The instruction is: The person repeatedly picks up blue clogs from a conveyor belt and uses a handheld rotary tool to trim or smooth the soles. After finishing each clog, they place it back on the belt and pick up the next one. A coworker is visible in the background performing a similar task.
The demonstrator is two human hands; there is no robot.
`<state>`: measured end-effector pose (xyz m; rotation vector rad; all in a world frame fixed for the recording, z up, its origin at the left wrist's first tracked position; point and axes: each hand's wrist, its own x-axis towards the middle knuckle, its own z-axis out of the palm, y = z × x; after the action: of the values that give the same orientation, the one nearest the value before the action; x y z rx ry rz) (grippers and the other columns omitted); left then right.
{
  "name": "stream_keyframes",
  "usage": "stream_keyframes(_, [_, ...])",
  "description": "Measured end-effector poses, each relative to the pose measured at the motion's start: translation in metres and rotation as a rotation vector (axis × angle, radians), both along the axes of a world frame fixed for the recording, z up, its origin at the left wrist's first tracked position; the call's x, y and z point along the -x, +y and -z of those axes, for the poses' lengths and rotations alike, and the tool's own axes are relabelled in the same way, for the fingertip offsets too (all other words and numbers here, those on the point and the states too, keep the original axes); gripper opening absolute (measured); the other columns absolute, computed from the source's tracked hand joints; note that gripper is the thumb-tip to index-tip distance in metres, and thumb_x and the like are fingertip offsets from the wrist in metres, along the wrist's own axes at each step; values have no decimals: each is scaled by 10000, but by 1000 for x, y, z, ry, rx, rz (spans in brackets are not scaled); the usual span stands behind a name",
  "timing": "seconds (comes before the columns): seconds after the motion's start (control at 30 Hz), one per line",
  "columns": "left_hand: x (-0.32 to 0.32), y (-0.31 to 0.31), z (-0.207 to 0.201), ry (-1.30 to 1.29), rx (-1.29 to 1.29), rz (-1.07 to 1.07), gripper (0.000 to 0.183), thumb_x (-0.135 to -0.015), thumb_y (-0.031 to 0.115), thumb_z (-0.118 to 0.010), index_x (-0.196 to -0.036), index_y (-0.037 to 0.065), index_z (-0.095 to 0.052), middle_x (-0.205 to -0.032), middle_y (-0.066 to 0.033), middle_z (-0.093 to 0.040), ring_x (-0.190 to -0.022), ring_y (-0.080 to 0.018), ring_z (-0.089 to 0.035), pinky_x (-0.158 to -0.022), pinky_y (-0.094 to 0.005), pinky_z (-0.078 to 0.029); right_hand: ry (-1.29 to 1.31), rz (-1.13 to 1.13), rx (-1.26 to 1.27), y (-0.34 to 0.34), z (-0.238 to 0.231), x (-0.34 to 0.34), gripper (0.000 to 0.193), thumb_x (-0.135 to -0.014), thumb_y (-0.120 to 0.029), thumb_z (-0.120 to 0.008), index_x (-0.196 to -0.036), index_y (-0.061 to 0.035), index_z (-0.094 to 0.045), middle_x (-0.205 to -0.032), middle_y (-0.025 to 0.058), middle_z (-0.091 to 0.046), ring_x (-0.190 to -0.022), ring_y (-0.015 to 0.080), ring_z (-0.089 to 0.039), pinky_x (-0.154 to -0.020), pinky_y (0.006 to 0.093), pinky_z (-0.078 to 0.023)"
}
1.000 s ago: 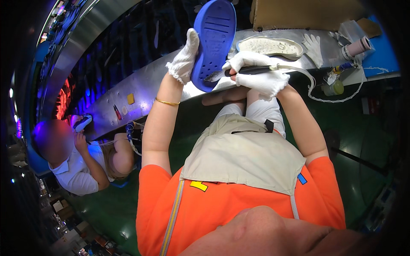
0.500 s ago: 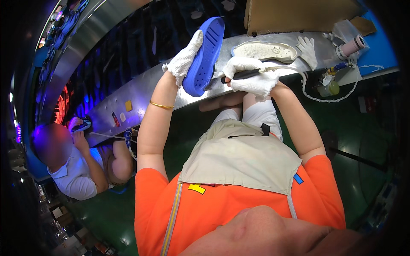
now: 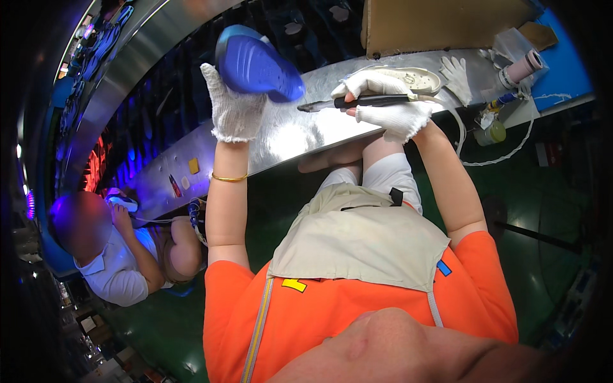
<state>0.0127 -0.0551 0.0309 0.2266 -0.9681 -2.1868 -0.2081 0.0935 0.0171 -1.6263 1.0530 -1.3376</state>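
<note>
A blue shoe sole, smeared by motion, is tilted over the far edge of the metal bench. My left hand in a white knit glove is under it, with one finger stretched up at the left and the others hidden behind the sole. In its white glove with bare fingertips, my right hand is closed round a black pen-shaped tool. Its dark narrow tip points left above the bench, and a white cord runs from its rear. Beyond that hand, a cream perforated shoe sole lies on the bench.
Behind the bench runs a dark surface. A cardboard box stands at the back right, near a spare white glove and a pink roll. A yellow block lies left; a co-worker sits beyond it.
My left hand has moved left and turned over with the blue sole, which now shows another face. My right hand has shifted slightly right, and the tool's tip now shows clear of the sole.
</note>
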Motion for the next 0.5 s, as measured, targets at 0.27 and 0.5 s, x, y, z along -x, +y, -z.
stream_keyframes(0.27, [-1,42,72,-49,-383,33,524,-950,418,-444,-1236,-18,-498,-1154,-208,-582,-1035,-339,-594,-976,-523,-450,-140,226,-15,8,26,-22,202,-765,-33,-716,-931,-45,-602,-888,45,-654,-780,93,-597,-733,250,-497])
stream_keyframes(0.5, [30,87,72,239,-469,164,528,-909,369,-548,-1306,33,-454,-1266,-166,-539,-1124,-301,-555,-999,-423,-442,-2,425,106,-2,18,-31,160,-769,-5,-662,-916,-5,-598,-873,61,-630,-773,102,-614,-738,240,-505])
